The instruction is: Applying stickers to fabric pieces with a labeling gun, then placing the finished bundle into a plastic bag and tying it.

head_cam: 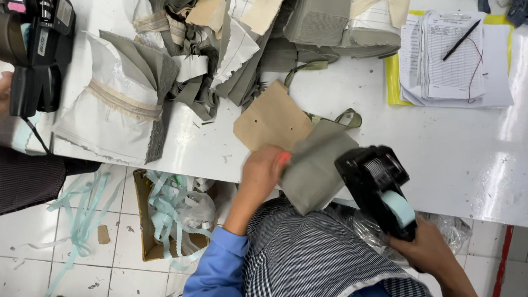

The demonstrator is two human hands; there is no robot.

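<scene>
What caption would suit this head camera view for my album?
Left hand presses a grey-green fabric piece at the white table edge; right hand holds a black label gun.

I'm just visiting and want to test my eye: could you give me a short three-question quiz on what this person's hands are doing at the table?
1. True or false: the right hand holds a black label gun.
2. What does the left hand press on? A) the grey-green fabric piece B) the pen C) the brown paper pattern
3. What lies on the stack of paper forms at the far right of the white table?

Key: 1 true; 2 A; 3 a pen.
</scene>
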